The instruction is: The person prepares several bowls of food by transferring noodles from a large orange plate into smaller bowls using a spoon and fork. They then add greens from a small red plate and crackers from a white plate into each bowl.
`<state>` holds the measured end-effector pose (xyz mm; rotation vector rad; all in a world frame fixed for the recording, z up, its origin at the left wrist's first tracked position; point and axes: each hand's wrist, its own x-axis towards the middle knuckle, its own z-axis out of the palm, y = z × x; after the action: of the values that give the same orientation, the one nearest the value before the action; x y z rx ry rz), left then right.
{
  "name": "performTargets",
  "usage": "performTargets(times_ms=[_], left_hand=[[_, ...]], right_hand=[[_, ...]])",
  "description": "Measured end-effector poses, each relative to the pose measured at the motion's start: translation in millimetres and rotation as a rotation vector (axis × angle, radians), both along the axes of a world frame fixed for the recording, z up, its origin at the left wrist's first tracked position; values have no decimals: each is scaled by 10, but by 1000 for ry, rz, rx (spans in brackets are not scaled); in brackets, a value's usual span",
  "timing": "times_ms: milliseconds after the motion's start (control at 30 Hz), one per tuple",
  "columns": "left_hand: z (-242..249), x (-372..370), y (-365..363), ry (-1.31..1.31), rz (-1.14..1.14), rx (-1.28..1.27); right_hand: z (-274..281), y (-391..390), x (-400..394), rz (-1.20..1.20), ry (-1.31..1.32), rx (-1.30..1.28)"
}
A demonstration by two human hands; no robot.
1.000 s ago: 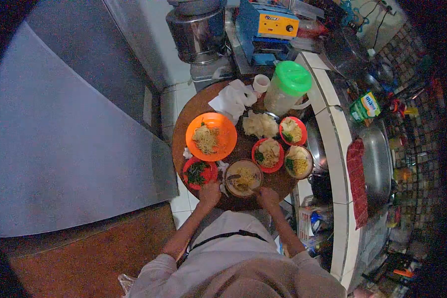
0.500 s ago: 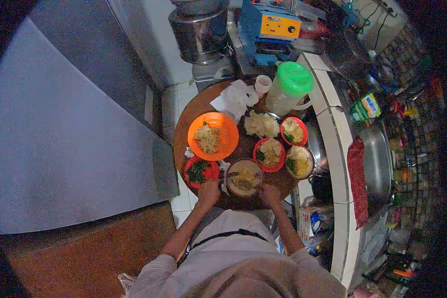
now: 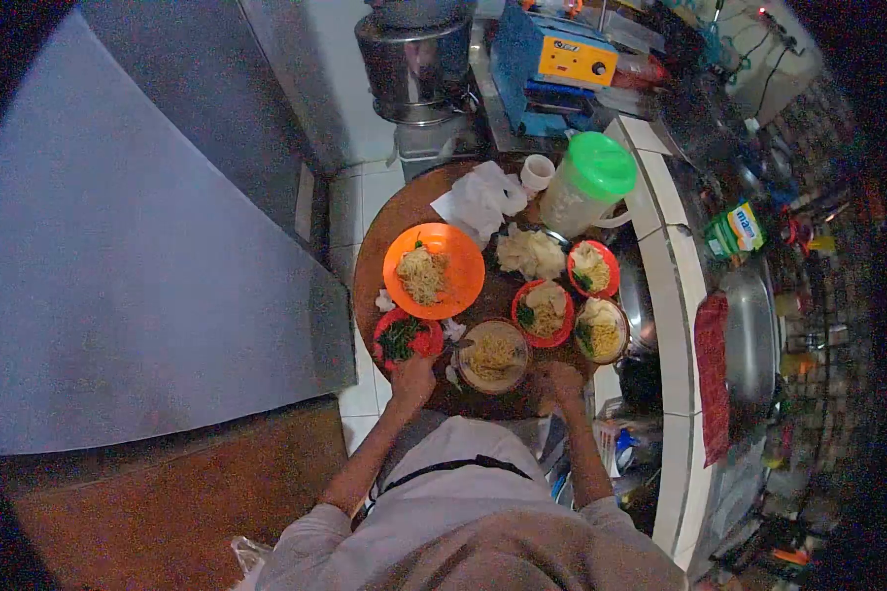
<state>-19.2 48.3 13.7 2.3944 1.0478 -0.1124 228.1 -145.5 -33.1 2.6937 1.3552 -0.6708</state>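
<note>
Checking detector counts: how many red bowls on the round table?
3: greens bowl by the left hand; noodle bowl right of centre; far bowl at back right, near the green-lidded jug. None looks hidden.

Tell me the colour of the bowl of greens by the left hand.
The bowl is red, best seen in the head view.
</note>
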Motion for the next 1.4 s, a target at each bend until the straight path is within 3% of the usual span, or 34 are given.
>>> performTargets(times_ms=[33, 133, 167, 233, 367, 433, 533, 600, 667, 767, 833, 867, 933, 1000, 1033, 1167, 1233, 1300, 1400], left_hand=[[-12, -10, 2, -2, 9, 0], [-13, -61, -14, -52, 31, 16], [25, -61, -9, -53, 48, 8], [74, -59, 21, -57, 66, 6], [88, -96, 90, -41, 64, 87], [95, -84, 114, -20, 60, 103], [19, -84, 207, -164, 130, 137], [-164, -124, 272, -267, 103, 331], [-158, -121, 309, -199, 168, 277], [-52, -133, 399, -147, 229, 208], [-49, -133, 475, -160, 228, 194], [-78, -110, 516, -118, 259, 149], [-152, -67, 583, -81, 290, 105], [-253, -37, 641, -368, 259, 319], [-317, -16, 686, -368, 258, 320], [-306, 131, 832, -224, 232, 147], [-380, 196, 900, -225, 239, 109], [-509, 213, 1001, -21, 217, 98], [-510, 221, 1053, -4, 303, 71]], right_hand=[[175, -5, -4, 42, 34, 181], [679, 216, -75, 0, -14, 55], [690, 263, -86, -3, -18, 56], [690, 373, -100, -246, 109, 277], [478, 653, -90, -229, 257, 381], [404, 917, -148, -85, 240, 588], [727, 1344, -305, -40, 172, 447], [478, 1508, -276, 25, 100, 507], [302, 1688, -267, 89, 28, 565], [231, 1966, -299, 58, 46, 434], [143, 2043, -315, 239, -47, 831], [92, 2116, -326, 241, -49, 833], [-30, 2258, -337, 106, -15, 266], [-101, 2227, -366, 159, -67, 300], [-113, 2209, -387, 209, -116, 333], [-85, 2205, -380, 121, -10, 291], [-179, 2229, -321, 117, 27, 84], [-209, 2196, -298, 117, 35, 142], [-114, 2145, -289, 107, 33, 186]])
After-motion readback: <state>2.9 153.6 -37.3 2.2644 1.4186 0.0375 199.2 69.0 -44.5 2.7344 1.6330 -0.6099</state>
